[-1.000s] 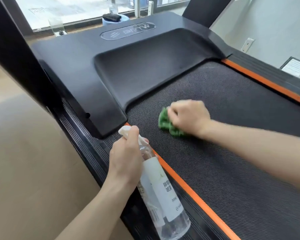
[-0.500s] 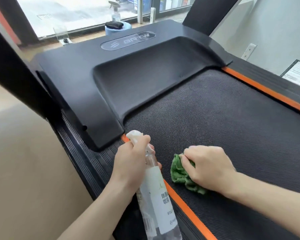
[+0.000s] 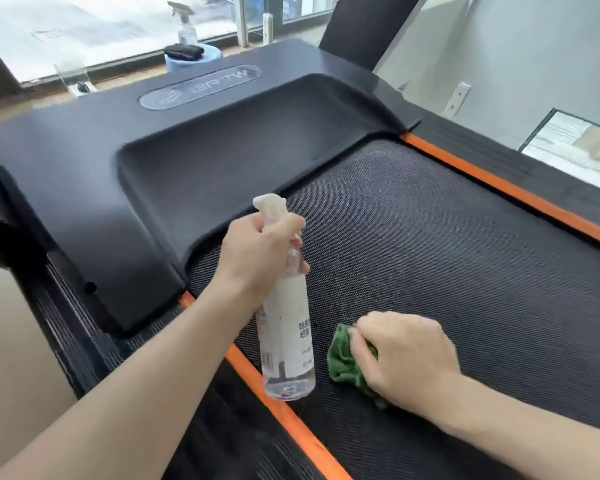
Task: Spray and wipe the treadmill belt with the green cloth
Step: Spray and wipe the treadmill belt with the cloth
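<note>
hands: 2 | left hand (image 3: 257, 258) grips 1 spray bottle (image 3: 286, 327) at its neck, frame centre | right hand (image 3: 404, 355) clutches 1 green cloth (image 3: 343, 363) bunched on belt (image 3: 447, 258), lower right | second sprayer (image 3: 185, 24) at top, by window

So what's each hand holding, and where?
Left hand grips the spray bottle at its neck; right hand holds the bunched green cloth from above.

green cloth (image 3: 344, 366) half under right hand (image 3: 404, 356)
</note>
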